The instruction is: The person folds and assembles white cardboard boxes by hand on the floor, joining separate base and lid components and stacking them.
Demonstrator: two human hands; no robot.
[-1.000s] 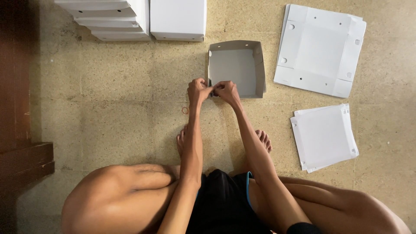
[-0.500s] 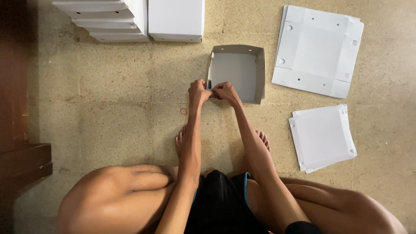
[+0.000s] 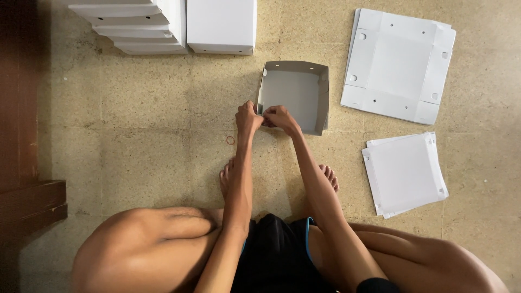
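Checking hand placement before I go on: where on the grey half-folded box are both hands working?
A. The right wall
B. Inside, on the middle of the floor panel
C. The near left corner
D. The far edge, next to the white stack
C: the left hand and the right hand meet and pinch at the near left corner of the grey box.

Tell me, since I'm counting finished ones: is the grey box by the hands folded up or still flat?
Folded up: the grey box has raised walls on all sides and an empty, open top. Both hands pinch its near left corner.
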